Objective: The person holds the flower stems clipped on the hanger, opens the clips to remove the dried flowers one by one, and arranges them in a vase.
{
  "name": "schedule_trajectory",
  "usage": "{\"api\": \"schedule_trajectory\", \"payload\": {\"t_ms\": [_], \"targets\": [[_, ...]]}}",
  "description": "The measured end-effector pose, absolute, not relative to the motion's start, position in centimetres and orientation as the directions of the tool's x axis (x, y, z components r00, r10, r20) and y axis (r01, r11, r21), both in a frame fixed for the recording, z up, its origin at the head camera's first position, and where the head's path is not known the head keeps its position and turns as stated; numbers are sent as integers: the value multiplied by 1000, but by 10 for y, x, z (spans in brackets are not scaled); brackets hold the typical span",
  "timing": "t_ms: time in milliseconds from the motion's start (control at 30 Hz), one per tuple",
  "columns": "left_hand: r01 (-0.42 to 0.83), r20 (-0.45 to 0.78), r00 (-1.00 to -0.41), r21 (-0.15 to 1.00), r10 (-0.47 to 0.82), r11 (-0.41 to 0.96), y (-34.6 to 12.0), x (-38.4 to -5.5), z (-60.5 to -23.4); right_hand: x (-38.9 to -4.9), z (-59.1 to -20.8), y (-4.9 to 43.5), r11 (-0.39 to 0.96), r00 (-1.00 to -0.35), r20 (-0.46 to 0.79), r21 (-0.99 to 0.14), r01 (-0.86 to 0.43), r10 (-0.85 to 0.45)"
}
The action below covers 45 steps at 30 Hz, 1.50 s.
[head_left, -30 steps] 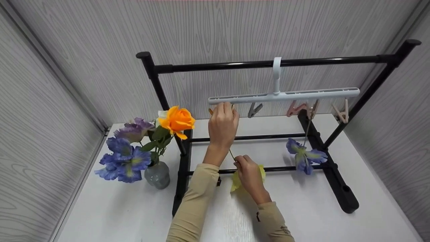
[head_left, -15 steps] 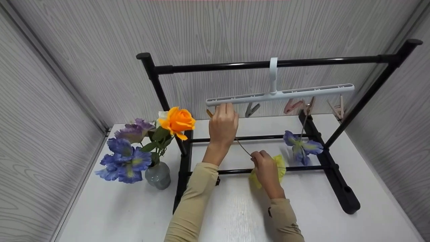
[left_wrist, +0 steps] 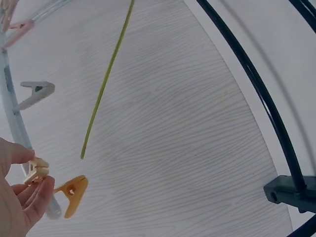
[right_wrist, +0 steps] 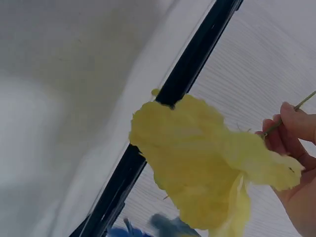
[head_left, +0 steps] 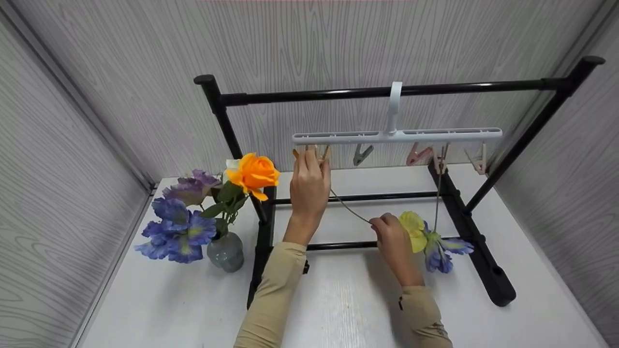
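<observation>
At the left end of the white clip hanger point(head_left: 338, 138), my left hand point(head_left: 309, 188) pinches a pale beige clothespin point(left_wrist: 37, 171) between thumb and fingers. An orange clothespin point(left_wrist: 73, 195) hangs beside it. My right hand point(head_left: 392, 244) pinches the thin green stem of a yellow artificial flower point(right_wrist: 187, 153), its bloom facing right and downward. In the left wrist view the stem point(left_wrist: 106, 84) ends in the air, apart from the beige clothespin. The yellow bloom point(head_left: 412, 231) overlaps a blue-purple iris point(head_left: 444, 251), which hangs head down from a pink clothespin point(head_left: 440, 159).
A black rack point(head_left: 319, 96) carries the hanger on its top bar and has two lower crossbars. More clothespins, one grey point(head_left: 362, 154), hang along the hanger. At left stands a grey vase point(head_left: 226, 252) with an orange rose point(head_left: 254, 175) and purple and blue flowers.
My right hand has moved right with the yellow flower, bringing its bloom up to the hanging iris. The hanger has swung slightly left, and my left hand has shifted a little left with it.
</observation>
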<state>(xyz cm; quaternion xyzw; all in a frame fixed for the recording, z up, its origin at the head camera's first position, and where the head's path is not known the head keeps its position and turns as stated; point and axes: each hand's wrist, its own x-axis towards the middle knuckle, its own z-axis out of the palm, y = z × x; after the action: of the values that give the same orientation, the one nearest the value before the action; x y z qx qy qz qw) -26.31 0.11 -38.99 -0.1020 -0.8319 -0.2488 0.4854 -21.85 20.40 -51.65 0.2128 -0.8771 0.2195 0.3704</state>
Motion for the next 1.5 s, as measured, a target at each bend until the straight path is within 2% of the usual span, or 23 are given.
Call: {"api": "schedule_trajectory", "payload": {"t_ms": [100, 200, 333, 433, 500, 600, 933, 1200, 1500], "targets": [[415, 865, -497, 307, -70, 856, -1, -260, -396, -219, -513, 204, 798, -607, 757, -200, -569, -242], [441, 888, -460, 235, -6, 866, -3, -255, -403, -219, -509, 204, 782, -587, 762, -181, -596, -272], [538, 897, -392, 43, 204, 842, 0, -244, -415, -220, -502, 204, 783, -587, 752, -156, -602, -301], [593, 848, -356, -120, 393, 796, 5, -233, -430, -219, -496, 203, 784, -587, 740, -134, -606, -327], [594, 802, -350, -209, 484, 777, 8, -226, -440, -219, -492, 201, 779, -581, 738, -123, -615, -343], [576, 755, -373, -267, 539, 773, 9, -218, -453, -218, -488, 199, 770, -562, 745, -104, -629, -359], [533, 732, -420, -279, 536, 799, 4, -212, -471, -216, -476, 190, 739, -519, 762, -79, -669, -387], [564, 812, -304, -268, 498, 781, 0, -208, -473, -211, -468, 182, 715, -486, 765, -48, -698, -423], [558, 815, -335, -232, 472, 797, -2, -206, -476, -205, -461, 173, 680, -453, 765, -26, -732, -458]]}}
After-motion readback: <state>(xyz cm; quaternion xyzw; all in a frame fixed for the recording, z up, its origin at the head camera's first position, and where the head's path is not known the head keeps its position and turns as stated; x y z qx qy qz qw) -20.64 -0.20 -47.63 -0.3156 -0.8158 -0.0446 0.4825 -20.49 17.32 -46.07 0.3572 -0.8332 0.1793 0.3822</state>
